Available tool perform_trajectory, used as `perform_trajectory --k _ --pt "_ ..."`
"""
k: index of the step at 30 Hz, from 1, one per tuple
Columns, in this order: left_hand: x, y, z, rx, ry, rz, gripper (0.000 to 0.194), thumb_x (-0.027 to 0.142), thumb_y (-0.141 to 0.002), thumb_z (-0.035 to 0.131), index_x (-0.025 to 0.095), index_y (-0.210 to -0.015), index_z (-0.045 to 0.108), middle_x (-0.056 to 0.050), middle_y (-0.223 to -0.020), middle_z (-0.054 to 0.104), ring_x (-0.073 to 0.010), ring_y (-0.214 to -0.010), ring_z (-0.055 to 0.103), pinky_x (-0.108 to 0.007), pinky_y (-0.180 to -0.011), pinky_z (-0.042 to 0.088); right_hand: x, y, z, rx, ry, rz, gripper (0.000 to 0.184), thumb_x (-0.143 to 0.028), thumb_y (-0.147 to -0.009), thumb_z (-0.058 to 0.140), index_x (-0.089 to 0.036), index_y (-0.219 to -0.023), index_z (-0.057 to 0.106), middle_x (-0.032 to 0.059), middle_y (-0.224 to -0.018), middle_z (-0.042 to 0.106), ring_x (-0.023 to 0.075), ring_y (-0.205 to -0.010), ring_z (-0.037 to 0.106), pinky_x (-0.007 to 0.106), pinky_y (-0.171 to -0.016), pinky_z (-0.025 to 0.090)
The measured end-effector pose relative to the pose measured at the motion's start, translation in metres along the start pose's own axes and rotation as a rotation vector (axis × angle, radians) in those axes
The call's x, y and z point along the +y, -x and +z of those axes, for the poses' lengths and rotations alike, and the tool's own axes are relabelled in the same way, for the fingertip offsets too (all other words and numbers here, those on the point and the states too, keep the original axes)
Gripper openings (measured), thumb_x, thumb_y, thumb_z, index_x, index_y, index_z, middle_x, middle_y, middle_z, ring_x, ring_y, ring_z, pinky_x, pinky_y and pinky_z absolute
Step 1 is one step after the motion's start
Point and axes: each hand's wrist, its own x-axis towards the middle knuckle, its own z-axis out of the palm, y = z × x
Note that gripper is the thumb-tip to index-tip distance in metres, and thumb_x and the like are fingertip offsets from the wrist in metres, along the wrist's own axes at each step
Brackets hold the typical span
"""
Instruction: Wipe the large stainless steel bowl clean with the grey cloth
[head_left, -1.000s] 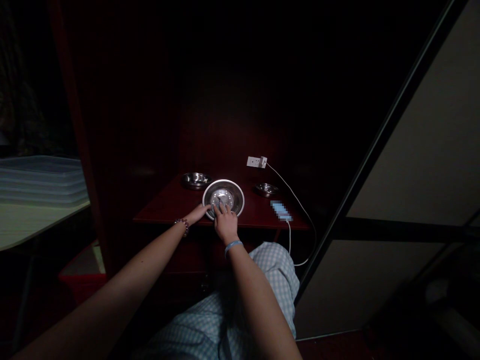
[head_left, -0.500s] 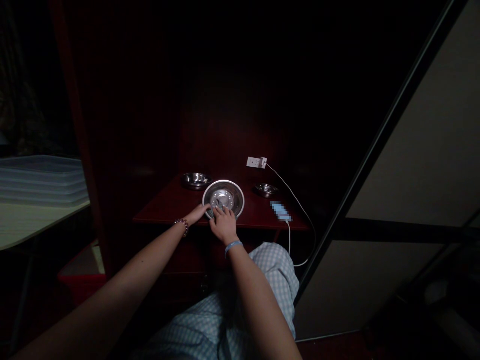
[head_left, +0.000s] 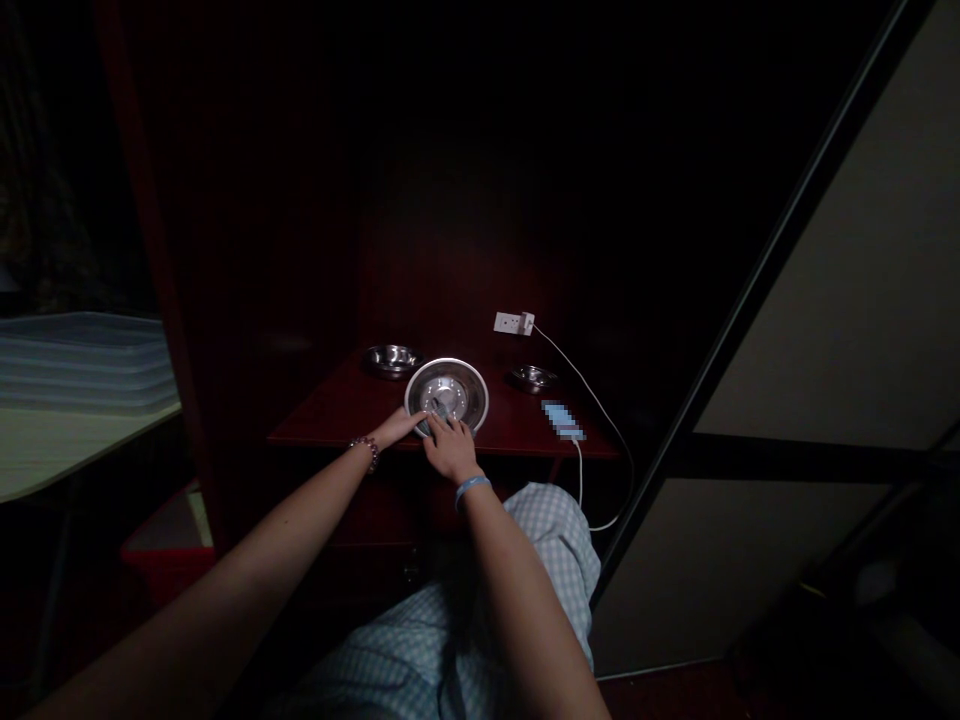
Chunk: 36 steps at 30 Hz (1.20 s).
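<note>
Our round steel bowl [head_left: 447, 378] sits flat, mouth up, at the near edge of the dark red shelf [head_left: 337, 415]. Our left hand [head_left: 397, 427] rests open against its rim; our right hand [head_left: 450, 448] curls over it, grip unclear.

The scene was dim, nearly black from nine o'clock round to twelve, with light from an unseen source falling on the middle. A steel bowl [head_left: 446, 393] near the centre gave a soft glare off its rim, and a pale door panel [head_left: 832, 250] at two o'clock stood brightest. Straight edges bowed near the frame, and a phone [head_left: 562, 420] was blurred into coarse blocks.
</note>
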Motion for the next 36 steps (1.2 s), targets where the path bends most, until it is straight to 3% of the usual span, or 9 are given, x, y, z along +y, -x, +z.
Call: perform_trajectory --k 7,12,18,22,26,30,33,36 --pt "-0.005 -0.003 0.000 0.003 -0.002 0.011 0.042 0.039 -0.069 0.077 0.012 -0.100 0.073 -0.016 -0.112 0.078 -0.0342 -0.122 0.064 -0.045 -0.108 0.048 0.005 0.001 -0.007 -0.092 0.013 -0.037 0.062 -0.031 -0.099 0.043 -0.020 -0.160 0.034 0.0041 -0.164 0.035 0.0252 -0.150 0.033 0.042 -0.124 0.021" --pt "-0.008 -0.005 -0.001 0.021 0.009 0.010 0.043 0.038 -0.070 0.077 0.012 -0.103 0.072 -0.015 -0.113 0.078 -0.0342 -0.123 0.064 -0.045 -0.110 0.047 0.015 0.004 -0.017 -0.123 0.073 0.038 0.070 -0.036 -0.095 0.051 -0.022 -0.161 0.031 0.0084 -0.165 0.033 0.0265 -0.153 0.026 0.047 -0.125 0.012" --pt "-0.014 -0.009 -0.002 0.022 -0.014 0.013 0.048 0.035 -0.071 0.076 0.012 -0.112 0.069 -0.017 -0.125 0.073 -0.0334 -0.128 0.062 -0.044 -0.113 0.044 0.023 0.006 -0.020 -0.208 0.065 0.107 0.069 -0.034 -0.095 0.049 -0.015 -0.160 0.032 0.0101 -0.164 0.035 0.0266 -0.156 0.018 0.047 -0.126 0.010" --pt "-0.018 -0.012 -0.003 -0.009 -0.004 0.055 0.057 0.031 -0.071 0.075 0.011 -0.123 0.064 -0.018 -0.135 0.068 -0.0313 -0.129 0.061 -0.044 -0.116 0.041 0.020 0.007 -0.015 -0.192 0.061 0.112 0.069 -0.032 -0.095 0.049 -0.015 -0.160 0.031 0.0112 -0.164 0.034 0.0270 -0.156 0.020 0.047 -0.125 0.013" --pt "-0.019 -0.013 -0.004 -0.016 -0.001 0.050 0.059 0.029 -0.068 0.079 0.012 -0.123 0.064 -0.017 -0.130 0.071 -0.0329 -0.130 0.060 -0.047 -0.117 0.040 0.015 0.007 -0.019 -0.197 0.044 0.109 0.068 -0.039 -0.097 0.047 -0.013 -0.159 0.035 0.0122 -0.164 0.035 0.0284 -0.154 0.023 0.044 -0.124 0.016" --pt "-0.015 -0.011 -0.004 -0.010 0.002 0.054 0.056 0.026 -0.068 0.080 0.012 -0.120 0.066 -0.016 -0.126 0.073 -0.0331 -0.129 0.060 -0.048 -0.117 0.039 0.015 0.008 -0.041 -0.044 0.019 0.149 0.053 -0.046 -0.100 0.045 -0.021 -0.145 0.055 0.0103 -0.154 0.051 0.0289 -0.145 0.039 0.044 -0.114 0.035" --pt "-0.012 -0.009 -0.004 0.001 -0.030 0.052 0.052 0.024 -0.069 0.078 0.013 -0.119 0.066 -0.016 -0.126 0.072 -0.0323 -0.128 0.061 -0.048 -0.117 0.038 0.021 0.011 -0.061 0.185 0.072 0.386 0.044 -0.033 -0.102 0.037 -0.014 -0.126 0.069 0.0183 -0.133 0.066 0.0305 -0.126 0.057 0.041 -0.098 0.046" --pt "-0.010 -0.007 -0.004 0.023 -0.046 0.047 0.051 0.024 -0.071 0.077 0.011 -0.119 0.066 -0.017 -0.128 0.071 -0.0323 -0.129 0.060 -0.047 -0.118 0.038 0.028 0.015 -0.073 0.187 0.070 0.541 0.041 -0.028 -0.102 0.040 -0.010 -0.123 0.070 0.0213 -0.124 0.070 0.0305 -0.121 0.063 0.040 -0.095 0.048"
